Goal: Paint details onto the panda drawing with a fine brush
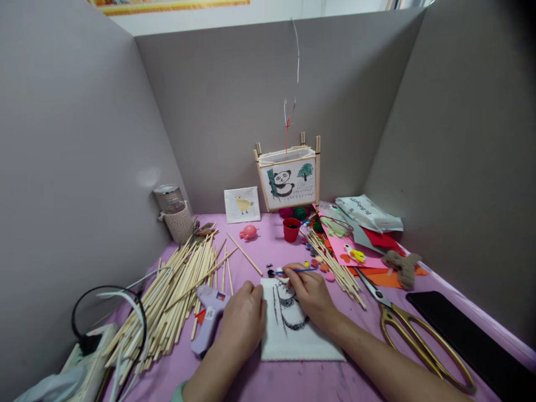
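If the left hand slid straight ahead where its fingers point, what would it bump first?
Probably the loose wooden stick lying slantwise just beyond the left hand; the pink toy pig sits farther back. Depth is hard to judge.

Paper sheet [293, 335] between hands, sticks [180, 290] left, scissors [402, 324] right, lantern [288, 178] behind

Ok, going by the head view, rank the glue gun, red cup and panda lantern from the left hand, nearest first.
1. The glue gun, lying right beside the left hand, on its left.
2. The red cup, farther back, mid-table.
3. The panda lantern, by the back wall, behind the cup.
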### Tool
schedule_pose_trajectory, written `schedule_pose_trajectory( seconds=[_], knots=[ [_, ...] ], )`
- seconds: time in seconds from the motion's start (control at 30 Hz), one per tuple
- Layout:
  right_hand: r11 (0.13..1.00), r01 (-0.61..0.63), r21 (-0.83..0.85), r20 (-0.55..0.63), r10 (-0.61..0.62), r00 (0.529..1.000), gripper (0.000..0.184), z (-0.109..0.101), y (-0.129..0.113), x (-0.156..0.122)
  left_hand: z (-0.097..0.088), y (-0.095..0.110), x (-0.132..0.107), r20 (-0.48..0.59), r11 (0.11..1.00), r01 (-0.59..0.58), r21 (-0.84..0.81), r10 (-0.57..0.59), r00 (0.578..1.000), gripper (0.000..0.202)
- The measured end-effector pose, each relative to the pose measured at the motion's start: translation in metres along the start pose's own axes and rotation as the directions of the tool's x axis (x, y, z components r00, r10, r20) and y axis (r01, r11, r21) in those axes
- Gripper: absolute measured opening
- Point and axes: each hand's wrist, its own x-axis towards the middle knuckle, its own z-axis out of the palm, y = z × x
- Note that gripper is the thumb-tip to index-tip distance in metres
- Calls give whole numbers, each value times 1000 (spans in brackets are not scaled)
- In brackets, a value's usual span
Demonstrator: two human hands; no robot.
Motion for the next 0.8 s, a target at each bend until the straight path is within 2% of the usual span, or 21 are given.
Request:
schedule_pose_trajectory(
  seconds=[0.53,0.8],
  knots=[
    [1000,14,6,29,-14,999,32,2,0,1,-1,0,-1,12,1000,6,0,-6,1000,20],
    [1000,13,-2,-52,-13,999,33,-1,-2,-1,-3,1,0,40,1000,27,-1,-27,999,20]
  ],
)
